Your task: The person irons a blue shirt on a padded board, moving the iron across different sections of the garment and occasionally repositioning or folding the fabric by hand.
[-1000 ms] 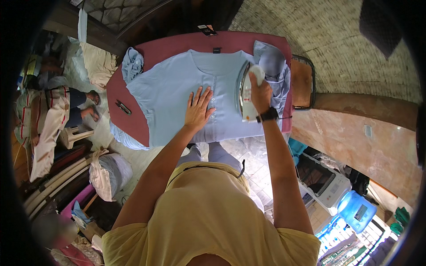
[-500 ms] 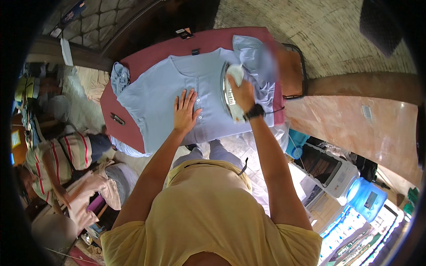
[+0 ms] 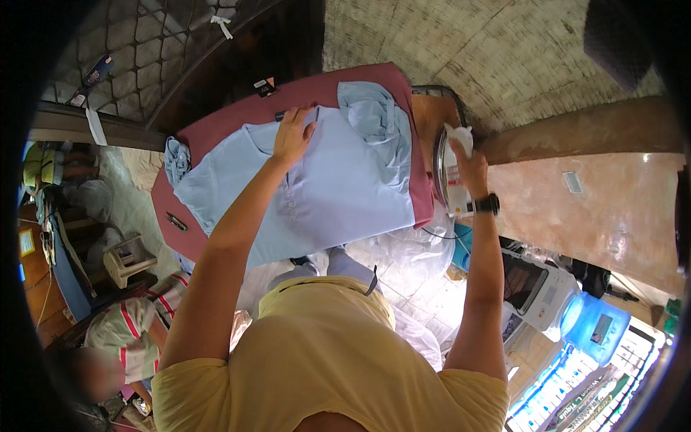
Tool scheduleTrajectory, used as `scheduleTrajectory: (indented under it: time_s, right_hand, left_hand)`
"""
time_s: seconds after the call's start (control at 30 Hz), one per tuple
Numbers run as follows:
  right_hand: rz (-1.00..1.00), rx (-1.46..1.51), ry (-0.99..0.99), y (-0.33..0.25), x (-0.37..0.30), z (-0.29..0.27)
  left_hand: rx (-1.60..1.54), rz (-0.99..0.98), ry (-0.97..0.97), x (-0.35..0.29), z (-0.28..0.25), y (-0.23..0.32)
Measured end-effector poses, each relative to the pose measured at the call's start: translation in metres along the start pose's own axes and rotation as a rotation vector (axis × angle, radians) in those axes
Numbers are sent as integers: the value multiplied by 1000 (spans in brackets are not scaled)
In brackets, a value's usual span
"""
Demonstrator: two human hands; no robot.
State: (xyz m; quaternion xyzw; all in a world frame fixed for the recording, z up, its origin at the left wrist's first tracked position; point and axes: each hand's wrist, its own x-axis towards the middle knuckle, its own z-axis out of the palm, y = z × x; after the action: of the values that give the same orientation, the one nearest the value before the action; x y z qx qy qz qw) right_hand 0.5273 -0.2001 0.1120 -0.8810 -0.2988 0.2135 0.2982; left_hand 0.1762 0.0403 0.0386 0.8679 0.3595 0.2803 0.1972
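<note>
A light blue buttoned shirt point(image 3: 338, 173) lies spread on a dark red padded ironing board point(image 3: 169, 223). My left hand point(image 3: 291, 137) rests at the shirt's neckline on the far side, thumb apart from the stretched fingers. Beyond the board's right end, my right hand point(image 3: 471, 173) grips an iron point(image 3: 453, 173) by its handle, with the soleplate tipped up on its side toward the board. The iron's black cord point(image 3: 439, 236) curves below it. One sleeve point(image 3: 371, 111) is bunched at the far right, and the other bunched sleeve point(image 3: 176, 158) sits at the left edge.
A small dark tool point(image 3: 176, 222) lies on the board's left part. Dark lattice panels point(image 3: 165, 65) stand behind. To the right are a tiled ledge point(image 3: 597, 194), a white oven-like appliance point(image 3: 543, 288) and a blue water jug point(image 3: 594, 324). Another person point(image 3: 129, 331) bends at lower left.
The iron has left the shirt and moved right, past the board's end, in my right hand. My left hand has slid from beside the buttons up to the neckline. The view has shifted.
</note>
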Motion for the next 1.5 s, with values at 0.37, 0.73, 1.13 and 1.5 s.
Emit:
scheduleTrajectory:
  time_s: [0.37, 0.73, 1.13, 1.5]
  right_hand:
    - [82, 147, -68, 7, 108, 35]
    - [-344, -25, 478, 13, 84, 53]
    - [-716, -333, 97, -83, 69, 152]
    - [-560, 630, 334, -129, 44, 102]
  left_hand:
    - [202, -180, -210, 41, 38, -14]
    - [-197, -193, -53, 31, 14, 24]
    - [-103, 7, 347, -16, -51, 62]
    - [-137, 123, 485, -97, -175, 80]
